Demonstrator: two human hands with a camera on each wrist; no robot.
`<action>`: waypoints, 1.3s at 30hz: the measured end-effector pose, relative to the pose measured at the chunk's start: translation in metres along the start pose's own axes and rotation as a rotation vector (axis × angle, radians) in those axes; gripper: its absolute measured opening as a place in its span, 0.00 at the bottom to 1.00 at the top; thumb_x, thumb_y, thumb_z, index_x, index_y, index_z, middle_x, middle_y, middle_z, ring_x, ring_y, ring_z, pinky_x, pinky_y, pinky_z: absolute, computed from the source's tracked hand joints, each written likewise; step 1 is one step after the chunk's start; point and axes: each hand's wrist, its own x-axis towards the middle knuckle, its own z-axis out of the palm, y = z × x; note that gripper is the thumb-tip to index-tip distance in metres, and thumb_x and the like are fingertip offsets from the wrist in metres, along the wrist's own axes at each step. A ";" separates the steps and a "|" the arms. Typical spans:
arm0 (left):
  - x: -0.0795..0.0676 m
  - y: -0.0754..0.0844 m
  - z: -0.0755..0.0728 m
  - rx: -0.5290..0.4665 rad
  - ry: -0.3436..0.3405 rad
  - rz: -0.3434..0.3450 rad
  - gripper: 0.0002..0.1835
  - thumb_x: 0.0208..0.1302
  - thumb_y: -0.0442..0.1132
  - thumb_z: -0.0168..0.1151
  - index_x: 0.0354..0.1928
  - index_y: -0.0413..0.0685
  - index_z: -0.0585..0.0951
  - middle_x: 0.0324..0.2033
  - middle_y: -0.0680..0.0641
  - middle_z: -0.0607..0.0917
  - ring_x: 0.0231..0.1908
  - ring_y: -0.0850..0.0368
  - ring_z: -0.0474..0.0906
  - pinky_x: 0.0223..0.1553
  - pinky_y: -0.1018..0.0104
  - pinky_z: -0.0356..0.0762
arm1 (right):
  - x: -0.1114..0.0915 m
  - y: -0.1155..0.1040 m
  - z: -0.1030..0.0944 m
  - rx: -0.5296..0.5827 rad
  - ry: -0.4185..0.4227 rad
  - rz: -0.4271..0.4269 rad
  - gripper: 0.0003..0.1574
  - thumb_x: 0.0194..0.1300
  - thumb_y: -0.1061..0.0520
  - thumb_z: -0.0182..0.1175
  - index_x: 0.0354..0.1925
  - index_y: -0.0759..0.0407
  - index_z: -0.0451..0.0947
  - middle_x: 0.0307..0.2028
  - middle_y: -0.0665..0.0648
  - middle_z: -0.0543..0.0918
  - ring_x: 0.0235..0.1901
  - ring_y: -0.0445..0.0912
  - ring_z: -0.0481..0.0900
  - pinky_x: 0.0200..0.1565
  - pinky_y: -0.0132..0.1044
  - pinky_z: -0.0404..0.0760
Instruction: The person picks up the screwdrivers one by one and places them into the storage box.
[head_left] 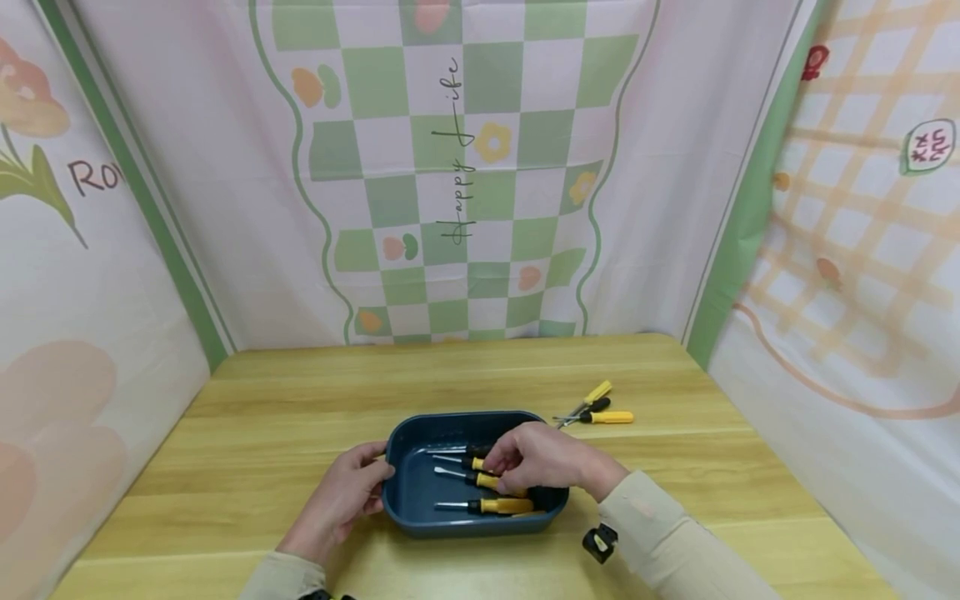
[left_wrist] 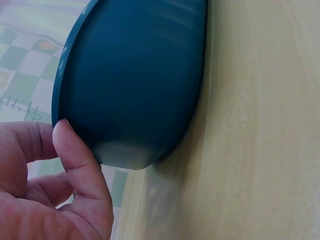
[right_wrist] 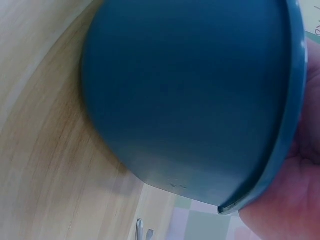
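A dark blue oblong tub (head_left: 408, 492) stands on the table. At its left end my left hand (head_left: 348, 492) grips the rim, the thumb (left_wrist: 75, 150) on the outside wall in the left wrist view. My right hand (head_left: 540, 457) reaches over the tub's right end, fingers curled down inside, pinching the handle of a yellow-and-black screwdriver (head_left: 461, 461). Just below lies another screwdriver (head_left: 468, 477) with a flat blade, its handle partly under the thumb. Nearest the front wall is a third screwdriver (head_left: 487, 506). In the right wrist view, the tub wall hides the fingertips.
Behind the tub on the right, a small pile of screwdrivers (head_left: 600, 417) with yellow and black handles lies on the wooden table (head_left: 300, 400). Printed cloth curtains (head_left: 525, 208) close in the back and both sides.
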 end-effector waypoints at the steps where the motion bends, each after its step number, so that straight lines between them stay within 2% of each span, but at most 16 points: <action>1: 0.000 0.000 0.000 -0.001 0.000 0.002 0.27 0.67 0.30 0.58 0.69 0.36 0.75 0.42 0.40 0.81 0.27 0.58 0.76 0.21 0.73 0.75 | 0.000 0.000 0.000 0.003 0.001 0.000 0.15 0.63 0.58 0.72 0.49 0.57 0.88 0.40 0.51 0.90 0.36 0.38 0.84 0.42 0.31 0.83; 20: 0.002 -0.004 -0.002 -0.015 0.009 0.032 0.27 0.67 0.30 0.58 0.68 0.34 0.75 0.42 0.42 0.81 0.26 0.57 0.75 0.20 0.73 0.74 | -0.004 -0.003 -0.003 0.092 0.029 -0.004 0.19 0.65 0.54 0.72 0.53 0.55 0.87 0.46 0.51 0.88 0.44 0.44 0.83 0.45 0.33 0.84; 28: -0.001 -0.002 -0.002 -0.015 -0.005 0.010 0.27 0.67 0.30 0.58 0.68 0.35 0.76 0.42 0.41 0.81 0.26 0.58 0.75 0.20 0.73 0.75 | -0.006 -0.003 -0.007 0.126 0.050 -0.001 0.22 0.66 0.53 0.71 0.56 0.57 0.85 0.48 0.55 0.88 0.45 0.45 0.84 0.47 0.33 0.83; 39: -0.002 -0.001 -0.002 -0.011 -0.007 0.002 0.27 0.68 0.30 0.58 0.69 0.36 0.75 0.43 0.40 0.81 0.26 0.58 0.75 0.21 0.73 0.75 | -0.009 -0.001 -0.012 0.117 0.067 0.011 0.26 0.66 0.50 0.72 0.60 0.56 0.84 0.54 0.55 0.86 0.50 0.48 0.82 0.53 0.37 0.82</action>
